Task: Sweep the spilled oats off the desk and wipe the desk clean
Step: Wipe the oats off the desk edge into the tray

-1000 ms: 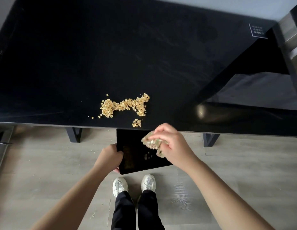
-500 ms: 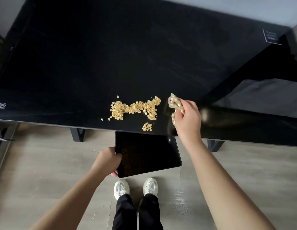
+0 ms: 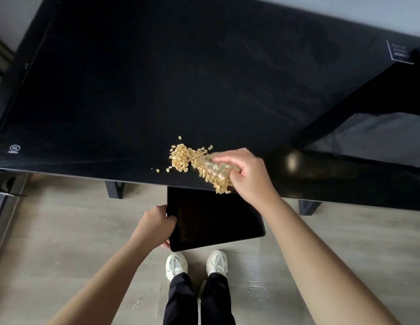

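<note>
right hand (image 3: 249,177) curled round a soft cloth (image 3: 219,166); i judge the oats (image 3: 179,158) light, loose, quick to scatter. left hand (image 3: 157,221) grips the stiff tray (image 3: 216,216) by its edge.

The right hand (image 3: 250,175) grips a cloth (image 3: 219,164) touching the oats (image 3: 179,158) at six o'clock on the surface (image 3: 157,78); the left hand (image 3: 157,222) holds a black tray (image 3: 216,219) by its nine o'clock edge

Golden oats (image 3: 179,158) lie heaped near the glossy black desk's (image 3: 157,78) front edge, some streaking against a crumpled pale cloth (image 3: 222,166), with a flat black tray (image 3: 216,219) just below that edge.
</note>
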Action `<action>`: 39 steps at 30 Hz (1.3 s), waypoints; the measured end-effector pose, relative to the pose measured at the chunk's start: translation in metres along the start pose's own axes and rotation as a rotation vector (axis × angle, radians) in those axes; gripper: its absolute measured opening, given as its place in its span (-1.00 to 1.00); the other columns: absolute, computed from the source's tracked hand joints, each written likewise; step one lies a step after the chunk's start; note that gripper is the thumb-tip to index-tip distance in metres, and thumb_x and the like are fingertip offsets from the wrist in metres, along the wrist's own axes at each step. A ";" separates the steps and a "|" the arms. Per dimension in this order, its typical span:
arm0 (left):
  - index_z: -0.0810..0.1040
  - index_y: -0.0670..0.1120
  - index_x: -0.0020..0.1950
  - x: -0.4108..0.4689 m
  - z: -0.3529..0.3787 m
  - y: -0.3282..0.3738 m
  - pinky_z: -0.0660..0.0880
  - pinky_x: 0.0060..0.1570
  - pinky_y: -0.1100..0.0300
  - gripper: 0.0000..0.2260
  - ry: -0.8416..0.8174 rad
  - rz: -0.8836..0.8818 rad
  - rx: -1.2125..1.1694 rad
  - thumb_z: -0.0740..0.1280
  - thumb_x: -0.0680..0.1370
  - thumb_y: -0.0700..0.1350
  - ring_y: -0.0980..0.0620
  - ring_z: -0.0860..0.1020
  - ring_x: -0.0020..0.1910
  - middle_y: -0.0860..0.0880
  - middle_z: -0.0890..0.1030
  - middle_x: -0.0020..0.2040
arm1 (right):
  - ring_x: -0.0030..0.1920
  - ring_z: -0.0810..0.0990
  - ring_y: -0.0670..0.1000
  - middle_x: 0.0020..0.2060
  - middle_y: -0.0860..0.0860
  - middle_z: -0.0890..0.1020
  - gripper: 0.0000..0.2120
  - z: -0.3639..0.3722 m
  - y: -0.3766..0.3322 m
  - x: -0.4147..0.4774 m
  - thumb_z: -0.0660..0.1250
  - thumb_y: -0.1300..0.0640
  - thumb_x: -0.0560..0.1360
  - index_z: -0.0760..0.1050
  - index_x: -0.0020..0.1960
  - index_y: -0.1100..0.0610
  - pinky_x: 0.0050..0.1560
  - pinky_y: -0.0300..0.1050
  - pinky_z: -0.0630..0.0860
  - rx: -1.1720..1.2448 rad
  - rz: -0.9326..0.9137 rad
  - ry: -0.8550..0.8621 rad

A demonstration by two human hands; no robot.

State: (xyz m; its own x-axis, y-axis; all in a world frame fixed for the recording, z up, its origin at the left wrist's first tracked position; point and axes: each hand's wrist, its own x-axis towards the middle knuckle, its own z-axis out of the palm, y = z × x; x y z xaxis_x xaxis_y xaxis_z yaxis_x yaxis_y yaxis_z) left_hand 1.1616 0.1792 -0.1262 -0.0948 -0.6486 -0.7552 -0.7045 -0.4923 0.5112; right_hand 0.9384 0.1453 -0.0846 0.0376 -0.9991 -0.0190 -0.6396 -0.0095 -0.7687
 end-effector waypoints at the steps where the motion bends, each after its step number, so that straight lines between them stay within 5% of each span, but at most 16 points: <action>1: 0.47 -0.07 -0.11 -0.001 -0.001 0.000 0.62 -0.30 0.00 -0.80 0.000 -0.003 -0.001 0.09 0.51 -0.27 -0.14 0.63 -0.49 -0.17 0.63 -0.29 | 0.15 0.52 -0.18 0.05 -0.13 0.66 -0.54 0.004 -0.001 -0.010 0.23 0.50 0.43 0.65 0.11 0.07 0.16 -0.27 0.50 0.003 -0.023 -0.012; 9: 0.49 -0.11 -0.16 -0.007 -0.009 -0.003 0.61 -0.36 0.08 -0.81 -0.002 -0.017 0.015 0.10 0.50 -0.27 -0.14 0.62 -0.49 -0.22 0.64 -0.30 | 0.10 0.53 -0.16 0.02 -0.11 0.68 -0.51 0.020 -0.013 -0.068 0.18 0.52 0.36 0.67 0.08 0.12 0.10 -0.27 0.52 0.044 -0.072 -0.170; 14: 0.50 -0.24 -0.04 -0.005 -0.011 -0.007 0.61 -0.30 0.05 -0.79 0.005 -0.041 0.045 0.08 0.49 -0.27 -0.15 0.62 -0.49 -0.28 0.64 -0.31 | 0.15 0.53 -0.14 0.02 -0.24 0.62 -0.47 0.018 -0.018 -0.073 0.15 0.51 0.35 0.65 0.11 0.09 0.13 -0.32 0.48 0.084 0.006 -0.080; 17: 0.50 -0.25 0.00 -0.004 -0.013 -0.010 0.63 -0.28 0.04 -0.77 0.003 -0.053 0.044 0.08 0.48 -0.27 -0.16 0.62 -0.48 -0.29 0.64 -0.31 | 0.03 0.59 -0.11 0.05 -0.08 0.63 -0.45 0.016 -0.022 -0.068 0.14 0.55 0.38 0.65 0.09 0.06 -0.03 -0.38 0.52 0.208 0.124 -0.074; 20: 0.50 -0.24 0.02 -0.003 -0.017 -0.015 0.63 -0.27 0.04 -0.76 0.011 -0.068 0.042 0.07 0.49 -0.27 -0.16 0.63 -0.47 -0.28 0.65 -0.29 | 0.03 0.63 0.01 0.05 -0.17 0.62 -0.43 0.008 -0.030 -0.051 0.14 0.53 0.40 0.65 0.09 -0.01 -0.02 -0.12 0.59 0.317 0.155 0.096; 25: 0.48 -0.20 -0.06 -0.002 -0.027 -0.021 0.61 -0.32 0.09 -0.79 0.019 -0.077 0.028 0.06 0.49 -0.27 -0.16 0.63 -0.47 -0.26 0.65 -0.33 | 0.14 0.52 -0.03 0.07 -0.12 0.60 -0.56 0.008 -0.021 -0.009 0.21 0.46 0.40 0.63 0.14 0.13 0.11 -0.35 0.44 0.002 0.100 0.415; 31: 0.47 -0.13 -0.12 0.004 -0.038 -0.034 0.63 -0.27 0.01 -0.81 0.032 -0.070 -0.007 0.08 0.50 -0.27 -0.15 0.63 -0.47 -0.25 0.65 -0.32 | 0.08 0.44 -0.10 0.13 -0.02 0.64 -0.58 0.037 -0.017 0.028 0.27 0.42 0.45 0.60 0.23 0.14 0.01 -0.63 0.24 -0.162 0.144 0.393; 39: 0.43 -0.03 -0.18 0.009 -0.042 -0.043 0.63 -0.28 0.01 -0.80 0.054 -0.076 -0.078 0.10 0.51 -0.28 -0.15 0.63 -0.47 -0.21 0.63 -0.35 | 0.15 0.49 -0.10 0.12 -0.18 0.63 -0.48 0.052 -0.035 0.054 0.20 0.49 0.42 0.62 0.19 0.03 0.18 -0.25 0.46 -0.071 0.008 0.112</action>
State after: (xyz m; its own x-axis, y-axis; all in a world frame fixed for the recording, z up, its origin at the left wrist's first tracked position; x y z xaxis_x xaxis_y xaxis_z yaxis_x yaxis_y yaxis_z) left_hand 1.2209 0.1701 -0.1378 -0.0036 -0.6372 -0.7707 -0.6513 -0.5833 0.4853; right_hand 1.0025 0.0938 -0.0919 -0.0511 -0.9974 0.0500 -0.6921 -0.0007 -0.7218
